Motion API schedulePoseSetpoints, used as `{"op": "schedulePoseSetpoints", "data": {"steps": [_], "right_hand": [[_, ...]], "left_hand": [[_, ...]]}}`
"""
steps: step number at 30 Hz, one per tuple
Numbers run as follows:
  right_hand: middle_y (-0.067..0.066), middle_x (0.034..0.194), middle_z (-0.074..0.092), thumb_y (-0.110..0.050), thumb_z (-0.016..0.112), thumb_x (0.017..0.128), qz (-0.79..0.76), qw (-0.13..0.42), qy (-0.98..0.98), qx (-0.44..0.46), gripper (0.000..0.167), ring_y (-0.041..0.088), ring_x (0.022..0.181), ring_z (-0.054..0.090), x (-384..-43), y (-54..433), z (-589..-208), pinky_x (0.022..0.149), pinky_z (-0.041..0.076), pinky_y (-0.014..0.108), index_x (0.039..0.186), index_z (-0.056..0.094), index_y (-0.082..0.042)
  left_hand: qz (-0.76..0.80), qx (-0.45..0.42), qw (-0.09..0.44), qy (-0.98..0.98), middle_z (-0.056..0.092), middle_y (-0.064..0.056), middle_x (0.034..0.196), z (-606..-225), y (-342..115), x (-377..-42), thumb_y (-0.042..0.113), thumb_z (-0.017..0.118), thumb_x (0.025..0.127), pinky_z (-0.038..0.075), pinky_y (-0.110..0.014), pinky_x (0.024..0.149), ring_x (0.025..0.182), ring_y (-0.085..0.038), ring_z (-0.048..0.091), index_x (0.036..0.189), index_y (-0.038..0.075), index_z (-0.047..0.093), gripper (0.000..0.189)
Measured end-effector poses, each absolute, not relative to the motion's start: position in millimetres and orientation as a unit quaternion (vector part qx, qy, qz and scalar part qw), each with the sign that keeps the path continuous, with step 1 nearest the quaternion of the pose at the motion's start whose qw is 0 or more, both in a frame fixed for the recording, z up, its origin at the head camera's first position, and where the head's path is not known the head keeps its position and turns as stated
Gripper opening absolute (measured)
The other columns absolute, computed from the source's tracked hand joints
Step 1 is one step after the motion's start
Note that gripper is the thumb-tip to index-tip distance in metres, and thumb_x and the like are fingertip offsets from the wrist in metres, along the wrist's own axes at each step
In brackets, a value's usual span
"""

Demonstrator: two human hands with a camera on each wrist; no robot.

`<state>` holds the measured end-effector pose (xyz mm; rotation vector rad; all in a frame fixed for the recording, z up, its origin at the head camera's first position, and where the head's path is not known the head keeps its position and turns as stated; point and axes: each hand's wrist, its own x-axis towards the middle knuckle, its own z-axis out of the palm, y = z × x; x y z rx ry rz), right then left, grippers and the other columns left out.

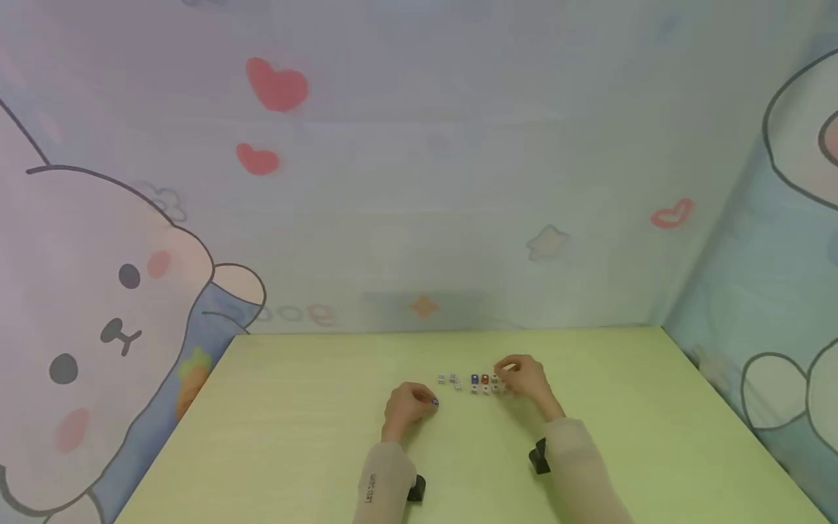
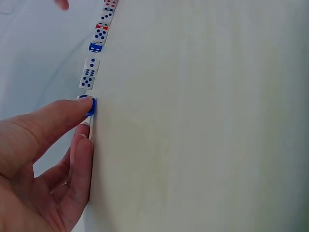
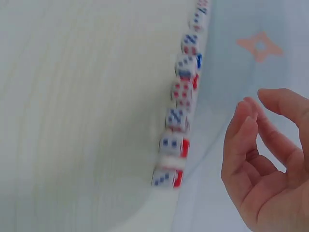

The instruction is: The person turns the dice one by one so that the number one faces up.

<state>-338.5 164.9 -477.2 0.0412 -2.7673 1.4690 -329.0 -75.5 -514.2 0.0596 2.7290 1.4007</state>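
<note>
My left hand [image 1: 409, 405] pinches a blue die [image 2: 91, 107] between thumb and fingers, low over the tabletop. My right hand [image 1: 525, 376] hovers at the right end of two short rows of dice, fingers bent and nothing held; the right wrist view shows a gap between its fingertips. The back row includes a blue die [image 1: 474, 379] and a red die [image 1: 485, 379]. In front of them sit white dice such as this white die [image 1: 474, 390]. Some dice at the right end are partly hidden behind my right hand.
Between my hands, left of the rows, lie a few loose white dice, including one white die [image 1: 441, 379]. The pale yellow-green table [image 1: 275, 437] reaches back to a cartoon-printed cloth [image 1: 419, 182]. Black wrist devices show beside both sleeves.
</note>
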Motion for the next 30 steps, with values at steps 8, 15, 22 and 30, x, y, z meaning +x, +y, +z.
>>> {"op": "schedulePoseSetpoints", "data": {"steps": [8,15,22,30], "right_hand": [[0.016,0.089,0.065,-0.029,0.061,0.083,0.521,-0.007,-0.852,-0.041,0.031,0.014,0.063,0.062,-325,216,-483,0.055,0.051,0.028,0.100,0.063,-0.003],[0.007,0.062,0.061,-0.018,0.061,0.082,0.485,-0.042,-0.869,-0.089,0.027,0.009,0.047,0.049,-324,227,-498,0.047,0.044,0.026,0.102,0.062,-0.001],[0.002,0.057,0.057,-0.014,0.063,0.080,0.485,-0.050,-0.869,-0.085,0.027,0.010,0.047,0.049,-331,224,-504,0.045,0.042,0.024,0.105,0.060,-0.004],[0.000,0.050,0.054,-0.013,0.064,0.079,0.471,-0.068,-0.877,-0.074,0.027,0.007,0.040,0.042,-337,226,-505,0.041,0.036,0.021,0.106,0.061,-0.005]], "left_hand": [[0.447,0.010,0.043,0.893,0.065,-0.004,0.083,-508,-80,-329,0.013,0.071,0.071,0.044,-0.022,0.049,0.053,-0.011,0.055,0.082,0.010,0.069,0.012],[0.451,0.008,0.055,0.891,0.064,-0.003,0.079,-510,-73,-328,0.012,0.071,0.071,0.045,-0.022,0.050,0.056,-0.011,0.054,0.083,0.010,0.069,0.012],[0.447,0.012,0.060,0.893,0.063,-0.003,0.083,-506,-75,-332,0.012,0.071,0.072,0.045,-0.021,0.050,0.059,-0.011,0.054,0.082,0.010,0.068,0.011],[0.447,0.008,0.070,0.892,0.062,-0.005,0.086,-509,-73,-331,0.012,0.071,0.072,0.047,-0.022,0.052,0.068,-0.014,0.054,0.081,0.011,0.068,0.009]]}}
